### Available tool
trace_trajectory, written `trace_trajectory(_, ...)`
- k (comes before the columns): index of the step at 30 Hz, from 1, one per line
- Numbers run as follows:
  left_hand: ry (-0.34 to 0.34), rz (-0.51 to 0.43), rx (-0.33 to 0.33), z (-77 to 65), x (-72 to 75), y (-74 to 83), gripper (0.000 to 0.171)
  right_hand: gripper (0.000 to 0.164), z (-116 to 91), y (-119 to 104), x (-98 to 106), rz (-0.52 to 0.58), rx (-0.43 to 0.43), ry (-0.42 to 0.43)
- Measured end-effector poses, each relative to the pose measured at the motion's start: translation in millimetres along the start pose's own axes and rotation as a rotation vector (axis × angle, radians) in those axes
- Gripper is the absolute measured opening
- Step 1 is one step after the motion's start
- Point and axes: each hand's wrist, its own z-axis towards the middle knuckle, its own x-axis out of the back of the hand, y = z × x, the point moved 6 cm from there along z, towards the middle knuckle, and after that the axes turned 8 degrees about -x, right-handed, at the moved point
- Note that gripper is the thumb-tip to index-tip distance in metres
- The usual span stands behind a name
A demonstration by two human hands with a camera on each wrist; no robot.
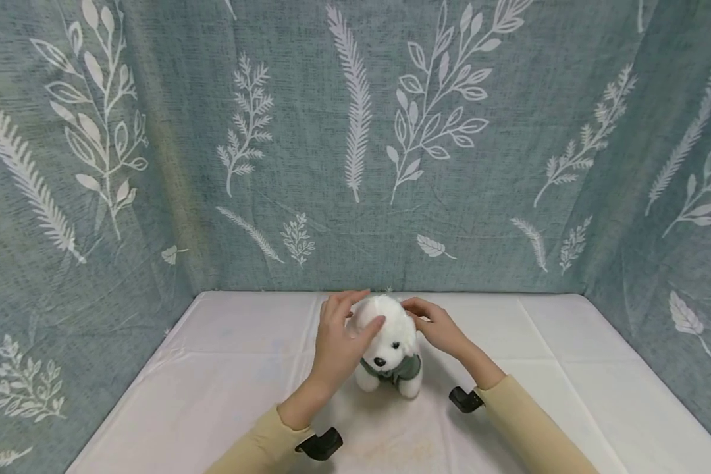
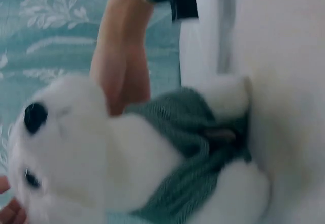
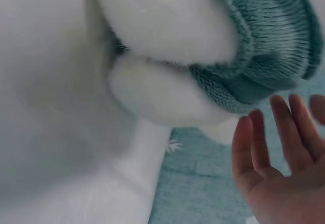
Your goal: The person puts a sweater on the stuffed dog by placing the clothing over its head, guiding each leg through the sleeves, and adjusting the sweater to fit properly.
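Observation:
A white plush dog (image 1: 385, 339) in a green knit garment (image 2: 188, 142) stands on the white cloth, facing the head camera and turned slightly left. My left hand (image 1: 339, 332) is beside its head, thumb across the side of the face and fingers spread, reaching behind. On the other side, my right hand (image 1: 437, 322) has its fingertips near the back of the head. Seen in the right wrist view, the fingers of that hand are lightly bent beside the knit garment and appear just apart from it. Whether the left fingertips touch the fur is hidden.
White cloth (image 1: 243, 388) covers the table. A blue-green curtain (image 1: 308, 164) with pale leaf prints stands behind and at both sides. Black wrist mounts (image 1: 322, 444) sit under both forearms, close above the table.

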Motion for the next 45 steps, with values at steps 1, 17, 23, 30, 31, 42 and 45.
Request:
trace_trajectory(1, -0.024, 0.027, -0.013, -0.2, -4.8, 3.3, 0.048, 0.039, 3, 0, -3, -0.011, 0.011, -0.029)
trace_trajectory(17, -0.184, 0.041, 0.044, 5.4, -5.6, -4.0, 0.058, 0.045, 10, 9, -2, -0.243, -0.096, 0.023)
trace_trajectory(23, -0.275, -0.012, 0.134, 13.4, 3.1, -16.6, 0.052, 0.037, 0, 14, 4, -0.254, -0.121, 0.068)
trace_trajectory(30, -0.351, -0.157, 0.235, 24.5, 10.0, -37.3, 0.048, 0.029, -17, 10, 4, -0.248, -0.136, 0.045)
trace_trajectory(31, -0.355, -0.176, 0.256, 25.5, 11.1, -39.9, 0.047, 0.027, -19, 9, 3, -0.248, -0.138, 0.044)
trace_trajectory(42, -0.372, -0.211, 0.281, 29.1, 13.7, -43.5, 0.042, 0.016, -33, 3, 4, -0.216, -0.244, 0.146)
trace_trajectory(45, -0.370, -0.131, 0.214, 34.3, 13.5, -35.3, 0.041, 0.015, -41, 0, 7, -0.148, -0.341, 0.192)
